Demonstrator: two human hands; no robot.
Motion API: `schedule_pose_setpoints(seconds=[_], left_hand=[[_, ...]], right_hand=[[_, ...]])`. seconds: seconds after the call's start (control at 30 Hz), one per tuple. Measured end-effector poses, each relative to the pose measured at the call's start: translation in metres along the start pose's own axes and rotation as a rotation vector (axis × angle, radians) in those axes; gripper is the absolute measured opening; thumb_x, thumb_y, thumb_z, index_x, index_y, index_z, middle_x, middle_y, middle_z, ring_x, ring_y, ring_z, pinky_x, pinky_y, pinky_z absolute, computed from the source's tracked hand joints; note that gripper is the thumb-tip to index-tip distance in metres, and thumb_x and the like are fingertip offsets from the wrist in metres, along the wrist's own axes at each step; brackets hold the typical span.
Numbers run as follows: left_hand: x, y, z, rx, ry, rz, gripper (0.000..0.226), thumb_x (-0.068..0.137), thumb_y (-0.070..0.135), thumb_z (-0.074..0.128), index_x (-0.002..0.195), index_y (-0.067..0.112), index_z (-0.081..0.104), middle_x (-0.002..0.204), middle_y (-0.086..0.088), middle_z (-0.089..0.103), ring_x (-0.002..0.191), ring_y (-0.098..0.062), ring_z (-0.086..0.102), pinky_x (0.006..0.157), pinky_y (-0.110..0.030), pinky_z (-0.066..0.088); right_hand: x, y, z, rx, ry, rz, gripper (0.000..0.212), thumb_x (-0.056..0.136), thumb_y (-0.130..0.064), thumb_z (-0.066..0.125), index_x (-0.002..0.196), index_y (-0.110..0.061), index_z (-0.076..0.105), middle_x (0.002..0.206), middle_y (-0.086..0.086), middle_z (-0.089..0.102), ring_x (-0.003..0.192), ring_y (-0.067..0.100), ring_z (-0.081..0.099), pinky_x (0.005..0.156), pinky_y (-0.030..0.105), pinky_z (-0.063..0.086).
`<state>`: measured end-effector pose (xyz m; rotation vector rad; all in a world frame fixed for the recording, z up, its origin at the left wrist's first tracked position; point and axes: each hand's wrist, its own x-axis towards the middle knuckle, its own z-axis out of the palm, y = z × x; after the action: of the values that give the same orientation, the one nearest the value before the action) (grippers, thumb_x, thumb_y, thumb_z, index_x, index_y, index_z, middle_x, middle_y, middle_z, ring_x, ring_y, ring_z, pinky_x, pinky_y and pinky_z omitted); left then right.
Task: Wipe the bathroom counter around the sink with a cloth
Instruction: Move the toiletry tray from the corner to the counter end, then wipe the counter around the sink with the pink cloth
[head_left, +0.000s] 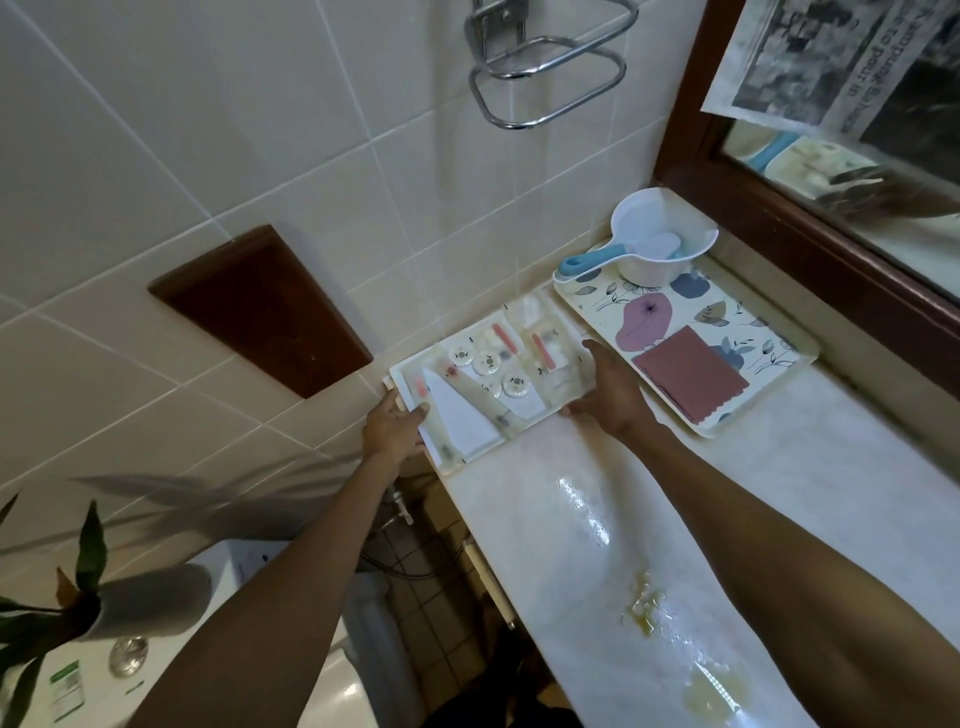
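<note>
A pale marble counter (649, 519) runs along the right, wet and shiny in the middle, with yellowish smears near its front. At its far left end sits a cream amenity tray (452, 462) holding small round packets, sachets and white cards. My left hand (392, 431) grips the tray's left edge. My right hand (605, 387) holds its right edge. A folded reddish-brown cloth (688, 379) lies on a floral tray (769, 369) just to the right. The sink is out of view.
A white scoop with a blue handle (657, 244) sits at the back of the floral tray. A dark-framed mirror (810, 228) lines the right wall. A chrome towel ring (550, 73) and a dark wooden panel (260, 306) hang on the tiles. A toilet tank with a plant (88, 597) stands lower left.
</note>
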<state>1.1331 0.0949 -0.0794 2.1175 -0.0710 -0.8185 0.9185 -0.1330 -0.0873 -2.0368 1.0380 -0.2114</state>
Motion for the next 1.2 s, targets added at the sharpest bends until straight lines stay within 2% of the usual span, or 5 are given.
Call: schedule_pose_setpoints(seconds=[0.17,0.5,0.73,0.93,1.2], left_hand=[[0.001,0.006,0.001,-0.032,-0.036,-0.058,0.058,0.094,0.023,0.072,0.147,0.025,0.05,0.135,-0.01,0.059,0.108,-0.032,0.068,0.052,-0.029,0.061],[-0.003,0.019,-0.003,0.033,-0.126,-0.086,0.061,0.098,0.032,0.067,0.154,0.033,0.042,0.138,-0.009,0.057,0.096,-0.025,0.074,0.069,-0.037,0.065],[-0.023,0.057,0.013,0.396,0.152,0.321,0.039,0.099,0.027,0.06,0.137,0.02,0.059,0.123,-0.006,0.067,0.115,-0.027,0.062,0.098,-0.041,0.052],[-0.048,0.112,0.093,0.444,-0.123,0.647,0.024,0.097,0.024,0.059,0.119,0.025,0.068,0.098,0.006,0.07,0.095,-0.021,0.067,0.089,-0.033,0.054],[-0.052,0.144,0.226,0.652,-0.532,0.858,0.038,0.097,0.025,0.063,0.134,0.014,0.06,0.123,-0.011,0.066,0.112,-0.028,0.062,0.095,-0.035,0.049]], right_hand=[[0.005,-0.004,-0.003,-0.001,0.052,0.003,0.102,0.058,-0.01,0.091,0.146,-0.006,0.038,0.141,0.018,0.049,0.13,0.032,0.046,0.104,0.038,0.039],[0.003,-0.002,-0.01,-0.233,0.119,-0.017,0.08,0.063,-0.022,0.087,0.133,-0.01,0.051,0.129,0.015,0.056,0.112,0.037,0.056,0.089,0.046,0.048],[-0.012,0.012,-0.035,-0.104,0.182,0.026,0.06,0.081,-0.035,0.077,0.131,-0.01,0.055,0.128,0.012,0.058,0.116,0.031,0.055,0.094,0.043,0.047],[-0.041,0.045,-0.07,-0.1,0.367,0.024,0.018,0.094,-0.031,0.06,0.103,-0.016,0.059,0.106,0.004,0.061,0.098,0.025,0.057,0.075,0.038,0.05],[-0.075,0.107,-0.107,-0.089,0.508,0.394,0.035,0.098,-0.034,0.055,0.128,-0.015,0.054,0.137,0.009,0.051,0.123,0.029,0.05,0.098,0.043,0.044]])
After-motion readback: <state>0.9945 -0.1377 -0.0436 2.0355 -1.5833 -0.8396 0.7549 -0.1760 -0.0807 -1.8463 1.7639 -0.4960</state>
